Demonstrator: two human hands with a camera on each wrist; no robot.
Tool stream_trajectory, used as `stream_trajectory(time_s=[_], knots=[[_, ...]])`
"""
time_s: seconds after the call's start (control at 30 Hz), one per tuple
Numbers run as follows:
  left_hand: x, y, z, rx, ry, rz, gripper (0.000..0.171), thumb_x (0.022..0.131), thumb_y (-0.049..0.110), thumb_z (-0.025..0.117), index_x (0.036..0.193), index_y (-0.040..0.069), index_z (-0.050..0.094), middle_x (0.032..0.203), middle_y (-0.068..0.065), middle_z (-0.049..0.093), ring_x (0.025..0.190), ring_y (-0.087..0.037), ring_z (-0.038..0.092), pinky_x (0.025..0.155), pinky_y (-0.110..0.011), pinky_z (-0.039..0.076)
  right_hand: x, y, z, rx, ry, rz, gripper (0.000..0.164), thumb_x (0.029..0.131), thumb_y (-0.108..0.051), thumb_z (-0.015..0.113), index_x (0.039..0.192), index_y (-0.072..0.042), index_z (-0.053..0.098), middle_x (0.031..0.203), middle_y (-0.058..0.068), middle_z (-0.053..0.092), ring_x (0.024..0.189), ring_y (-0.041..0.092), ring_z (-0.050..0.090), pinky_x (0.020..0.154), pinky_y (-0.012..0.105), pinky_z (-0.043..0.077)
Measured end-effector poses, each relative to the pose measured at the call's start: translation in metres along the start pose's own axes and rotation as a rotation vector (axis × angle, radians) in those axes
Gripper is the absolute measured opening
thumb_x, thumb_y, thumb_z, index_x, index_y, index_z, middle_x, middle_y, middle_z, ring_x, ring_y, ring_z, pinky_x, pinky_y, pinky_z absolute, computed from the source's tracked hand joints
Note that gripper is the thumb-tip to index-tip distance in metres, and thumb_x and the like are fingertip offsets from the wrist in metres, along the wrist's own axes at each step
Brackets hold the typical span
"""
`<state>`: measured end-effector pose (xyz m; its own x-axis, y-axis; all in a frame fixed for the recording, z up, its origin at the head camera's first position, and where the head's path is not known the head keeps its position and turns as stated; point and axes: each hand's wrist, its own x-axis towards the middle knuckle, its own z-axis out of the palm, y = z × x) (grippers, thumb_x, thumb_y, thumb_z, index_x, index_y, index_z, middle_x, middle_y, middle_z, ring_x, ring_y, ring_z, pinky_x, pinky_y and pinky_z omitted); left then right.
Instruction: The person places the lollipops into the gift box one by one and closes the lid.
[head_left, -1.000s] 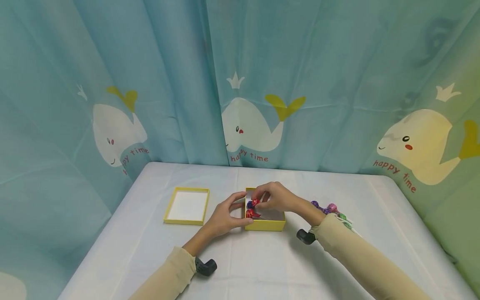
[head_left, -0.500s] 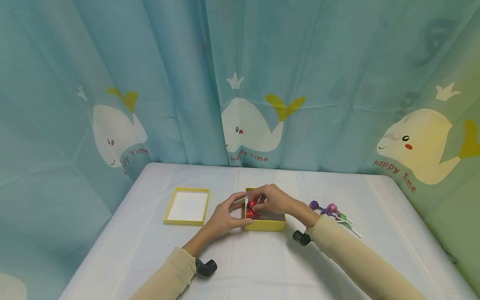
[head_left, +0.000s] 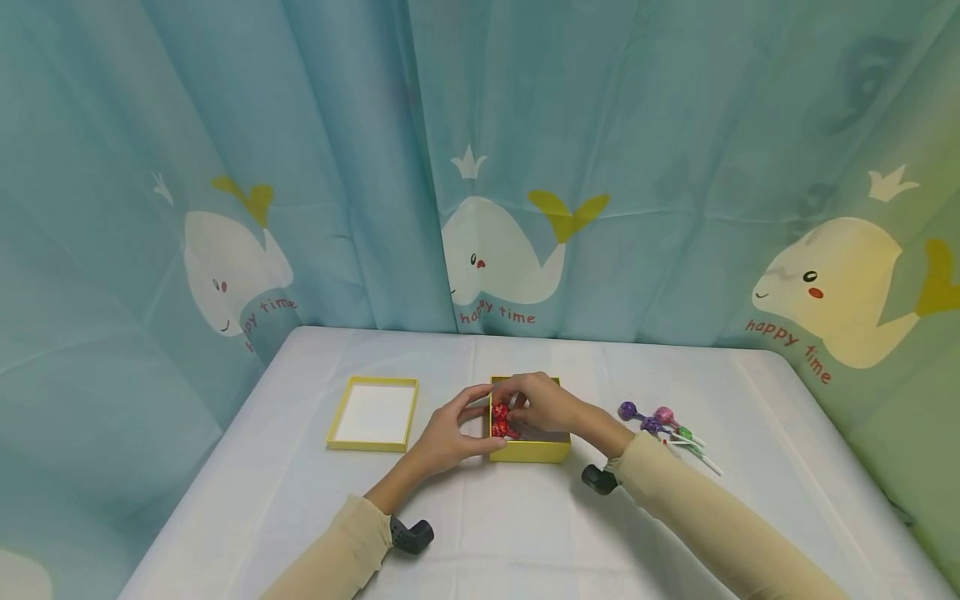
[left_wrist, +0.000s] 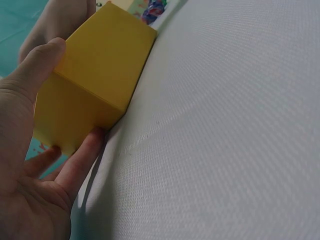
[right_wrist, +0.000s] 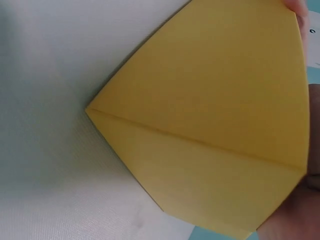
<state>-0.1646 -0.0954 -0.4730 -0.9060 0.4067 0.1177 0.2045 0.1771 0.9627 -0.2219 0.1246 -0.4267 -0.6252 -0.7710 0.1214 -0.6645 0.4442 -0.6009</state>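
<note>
A yellow box (head_left: 529, 452) stands uncovered mid-table with red-wrapped lollipops (head_left: 500, 428) at its left end. My left hand (head_left: 444, 435) holds the box's left end, thumb at the near side; in the left wrist view the fingers (left_wrist: 86, 155) touch the yellow wall. My right hand (head_left: 546, 404) reaches over the box and pinches a red lollipop (head_left: 500, 411) just behind another red one. Its stick is hidden by the hand. In the right wrist view the yellow box (right_wrist: 200, 90) covers most of the right hand's fingers.
Left of the box lies a yellow-rimmed lid (head_left: 375, 412), white inside up. Several purple, pink and green lollipops (head_left: 663, 417) lie in a loose pile at the right. A whale-print curtain (head_left: 360, 167) hangs behind the white table (head_left: 495, 533).
My right hand has shifted slightly left and down inside the box with the red lollipop, which now sits close to the left wall. My left hand stays put on the box.
</note>
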Motion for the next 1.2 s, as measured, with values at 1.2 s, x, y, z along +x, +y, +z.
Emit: stream_trajectory(time_s=[1.2], knots=[[0.001, -0.005, 0.0, 0.015, 0.007, 0.012, 0.083, 0.085, 0.011, 0.086, 0.155, 0.016, 0.043, 0.161, -0.009, 0.04, 0.141, -0.034, 0.048, 0.1, -0.051, 0.054, -0.004, -0.004, -0.008, -0.038, -0.01, 0.064, 0.029, 0.088, -0.001, 0.079, 0.116, -0.002, 0.072, 0.106, 0.007, 0.073, 0.089, 0.018, 0.07, 0.076, 0.022, 0.058]])
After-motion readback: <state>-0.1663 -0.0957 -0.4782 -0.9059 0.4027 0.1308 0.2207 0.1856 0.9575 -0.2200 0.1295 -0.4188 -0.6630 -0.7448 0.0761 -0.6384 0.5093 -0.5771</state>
